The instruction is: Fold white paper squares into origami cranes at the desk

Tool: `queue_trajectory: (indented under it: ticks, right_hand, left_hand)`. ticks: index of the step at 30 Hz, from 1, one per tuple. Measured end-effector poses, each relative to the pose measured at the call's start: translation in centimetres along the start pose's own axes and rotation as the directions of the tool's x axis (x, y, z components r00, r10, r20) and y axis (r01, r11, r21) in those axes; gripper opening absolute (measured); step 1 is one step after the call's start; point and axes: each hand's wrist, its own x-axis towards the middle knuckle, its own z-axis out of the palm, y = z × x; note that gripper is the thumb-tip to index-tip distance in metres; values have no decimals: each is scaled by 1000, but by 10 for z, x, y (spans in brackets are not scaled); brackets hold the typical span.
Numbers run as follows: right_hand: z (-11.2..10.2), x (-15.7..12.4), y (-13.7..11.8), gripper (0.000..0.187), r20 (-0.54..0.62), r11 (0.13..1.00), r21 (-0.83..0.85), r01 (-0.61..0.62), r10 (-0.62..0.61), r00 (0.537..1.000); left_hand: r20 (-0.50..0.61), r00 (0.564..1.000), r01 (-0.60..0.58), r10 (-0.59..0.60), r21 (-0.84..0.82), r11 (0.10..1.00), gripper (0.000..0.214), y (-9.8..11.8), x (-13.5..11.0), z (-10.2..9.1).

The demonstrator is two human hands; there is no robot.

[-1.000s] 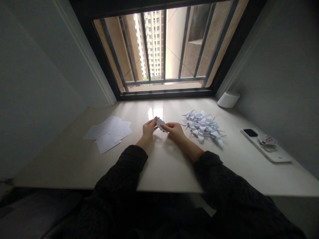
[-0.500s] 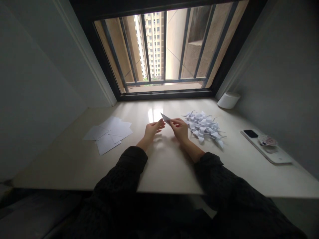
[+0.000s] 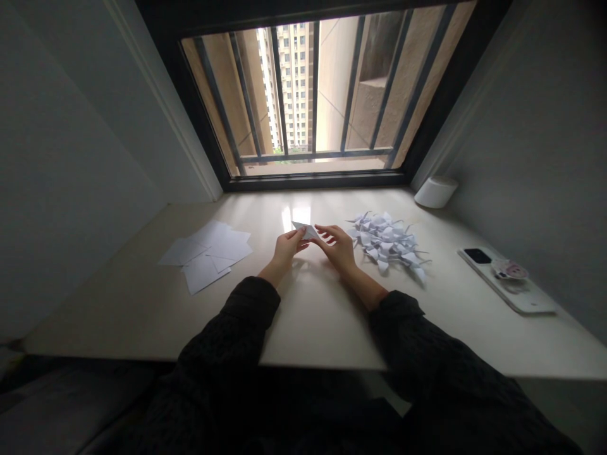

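The left hand [image 3: 286, 248] pinches a folded white paper diamond [image 3: 306, 230] at 12 o'clock, its edges held aligned, the open right hand [image 3: 339, 248] just beside it.

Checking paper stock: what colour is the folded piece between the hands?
The folded paper is plain white, best seen in the head view.

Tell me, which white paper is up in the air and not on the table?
The small folded paper piece between the left hand and right hand. The flat sheets and heap of paper cranes all lie on the table.
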Motion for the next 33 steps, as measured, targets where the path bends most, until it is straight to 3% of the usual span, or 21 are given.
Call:
queue_trajectory:
  ticks: [5,16,33]
  right_hand:
    - [1,2,4,34,16,982,78,-171,170,985]
    - [8,5,10,43,112,882,333,-335,315,942]
    - [6,6,11,52,217,908,330,-260,196,956]
  left_hand:
    - [-11,1000,-28,28,30,999,41,1,-2,0]
    - [5,998,-65,65,61,996,43,-2,2,-1]
    - [-51,996,-68,69,13,998,39,1,1,-2]
